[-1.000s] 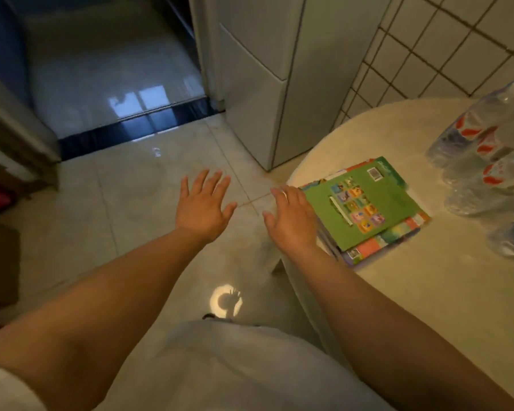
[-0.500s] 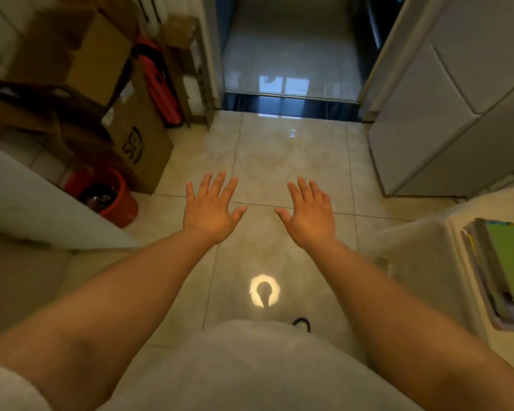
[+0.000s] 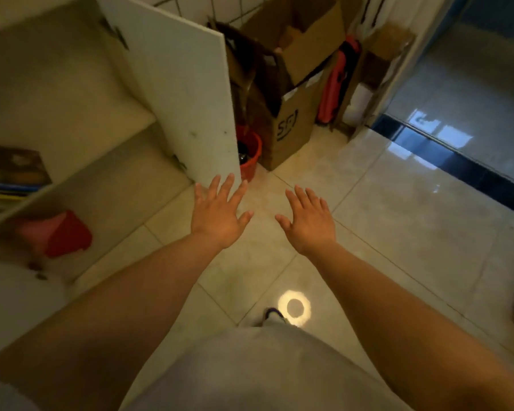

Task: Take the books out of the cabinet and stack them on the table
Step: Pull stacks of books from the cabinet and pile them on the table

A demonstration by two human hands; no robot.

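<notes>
Both the left hand and right hand are spread flat, holding nothing. Far left of them, books lie on the cabinet shelf; its open door stands just beyond the left hand.

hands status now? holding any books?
Left hand: open, fingers spread, holding nothing.
Right hand: open, fingers spread, holding nothing.

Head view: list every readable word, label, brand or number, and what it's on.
"SF": black print on the side of the cardboard box standing on the floor beside the open cabinet door.
White label strips on that box: too small to read.
Book covers on the cabinet shelf: too blurred to read.
</notes>
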